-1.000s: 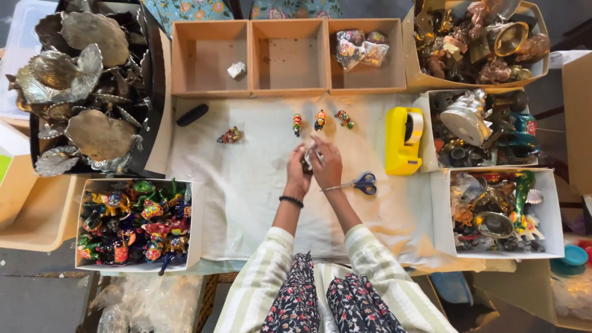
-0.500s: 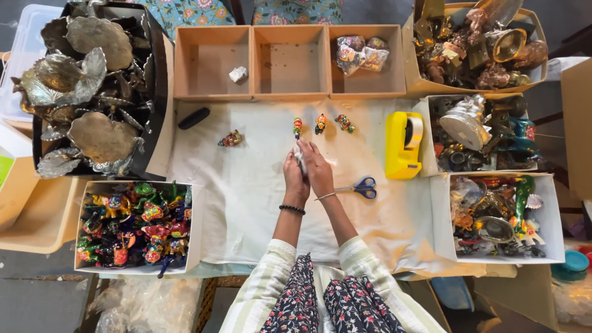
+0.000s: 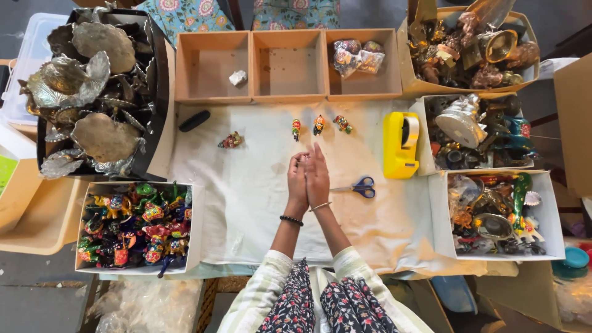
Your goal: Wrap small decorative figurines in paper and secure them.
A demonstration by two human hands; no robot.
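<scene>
Palms pressed flat together: left hand (image 3: 298, 182) and right hand (image 3: 318, 176) meet at frame centre, fingers straight, pointing to the top of the frame. Can't tell whether anything sits between the palms; nothing shows at the edges.

Both hands hover over the white cloth (image 3: 246, 203). Just above the fingertips: row of 3 small painted figurines (image 3: 318, 124), apart from the hands. 1 more figurine (image 3: 231, 140) lies alone to the left. 1 pair of blue-handled scissors (image 3: 359, 186) just right of the right wrist. 1 yellow tape dispenser (image 3: 399, 143) further right.

Top centre: wooden tray (image 3: 287, 97) with 3 compartments: left one holds 1 small white wrapped lump (image 3: 237, 77), middle is bare, right holds a few clear-wrapped bundles (image 3: 356, 54). 1 black oblong object (image 3: 194, 120) at the cloth's upper left corner.

Lower left: 1 white box of painted figurines (image 3: 133, 225). Upper left: 1 black crate of silver metal leaf-shaped pieces (image 3: 92, 92). Right side: 3 boxes of mixed metal ornaments (image 3: 487, 132), stacked top to bottom.
</scene>
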